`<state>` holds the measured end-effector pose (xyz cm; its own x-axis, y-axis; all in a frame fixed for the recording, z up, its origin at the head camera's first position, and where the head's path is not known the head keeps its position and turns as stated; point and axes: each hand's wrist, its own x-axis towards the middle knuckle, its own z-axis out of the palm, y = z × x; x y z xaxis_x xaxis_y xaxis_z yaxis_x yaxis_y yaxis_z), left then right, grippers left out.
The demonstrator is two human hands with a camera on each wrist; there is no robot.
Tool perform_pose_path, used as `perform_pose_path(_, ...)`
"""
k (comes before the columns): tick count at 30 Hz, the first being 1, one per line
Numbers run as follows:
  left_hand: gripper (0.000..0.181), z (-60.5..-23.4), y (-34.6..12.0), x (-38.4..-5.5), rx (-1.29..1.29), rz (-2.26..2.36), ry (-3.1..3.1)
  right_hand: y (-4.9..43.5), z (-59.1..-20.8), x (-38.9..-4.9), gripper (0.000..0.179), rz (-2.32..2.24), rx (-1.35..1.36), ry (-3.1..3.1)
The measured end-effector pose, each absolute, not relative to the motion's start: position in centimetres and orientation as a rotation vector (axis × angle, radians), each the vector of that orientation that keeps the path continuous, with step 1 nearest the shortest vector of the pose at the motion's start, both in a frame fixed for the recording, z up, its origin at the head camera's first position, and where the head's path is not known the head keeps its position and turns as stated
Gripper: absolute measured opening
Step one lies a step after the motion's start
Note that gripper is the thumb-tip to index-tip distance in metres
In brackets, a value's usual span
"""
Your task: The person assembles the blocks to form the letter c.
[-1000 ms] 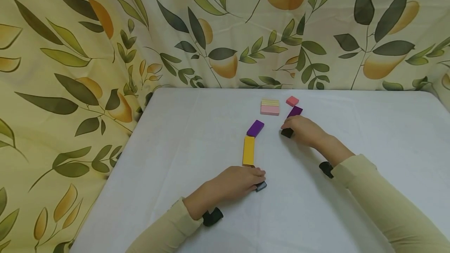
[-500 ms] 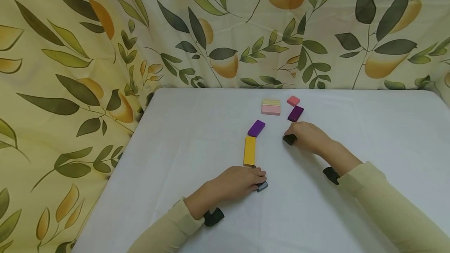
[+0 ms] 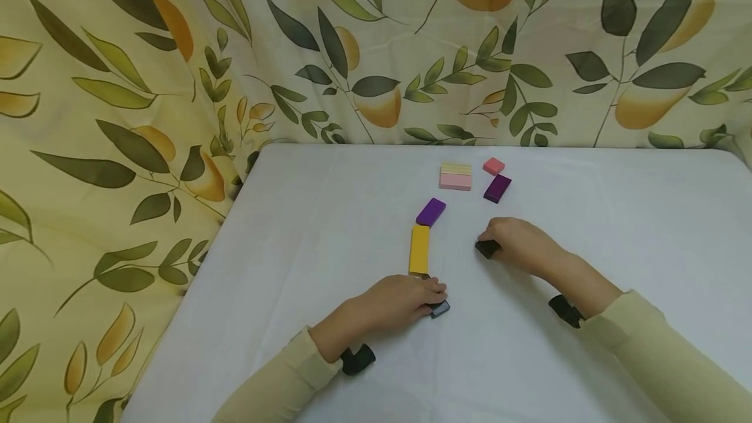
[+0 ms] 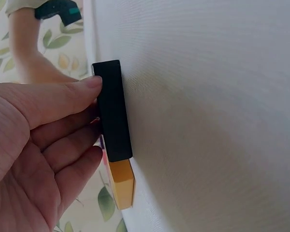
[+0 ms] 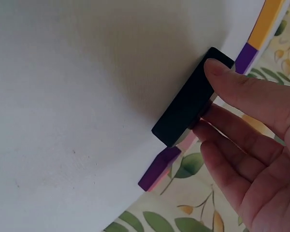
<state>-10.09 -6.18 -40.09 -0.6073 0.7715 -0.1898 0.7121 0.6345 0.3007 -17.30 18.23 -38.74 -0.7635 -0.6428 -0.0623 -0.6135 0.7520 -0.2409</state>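
Observation:
My left hand (image 3: 405, 299) pinches a black block (image 4: 113, 113) on the white table, its thumb against one long side and its fingertips behind. That block's end lies right at the near end of a yellow block (image 3: 420, 250). From the yellow one's far end, a purple block (image 3: 431, 212) slants to the right. My right hand (image 3: 523, 245) holds a second black block (image 5: 191, 99) between thumb and fingers, to the right of the yellow block and close over the cloth. Beyond this hand lies a dark purple block (image 3: 497, 189), apart from it.
A small coral block (image 3: 494, 166) touches the far end of the dark purple one. Left of it sits a pink block (image 3: 455, 182) with a pale yellow striped piece (image 3: 455, 168) along its far side. A leaf-patterned curtain (image 3: 376, 51) hangs behind and to the left of the table (image 3: 317, 214).
My right hand has drawn the black block toward me, away from the dark purple block, which now shows whole. The left hand has stayed in place on its block.

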Motion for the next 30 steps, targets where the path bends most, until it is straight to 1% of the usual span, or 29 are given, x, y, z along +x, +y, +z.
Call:
perform_pose_path(13,0.038,-40.2,-6.1,-10.4,1.191,0.256,2.542,17.9,-39.0,-15.5,0.027,-0.342,-1.117,2.817)
perform_pose_path(22,0.037,-39.9,-6.1,-10.4,1.185,0.257,2.54,17.3,-38.9,-14.3,0.029,-0.355,-1.074,2.797)
perform_pose_path(30,0.037,-39.8,-6.2,-10.3,1.203,0.237,2.539,17.3,-39.1,-12.9,0.028,-0.39,-1.163,2.808)
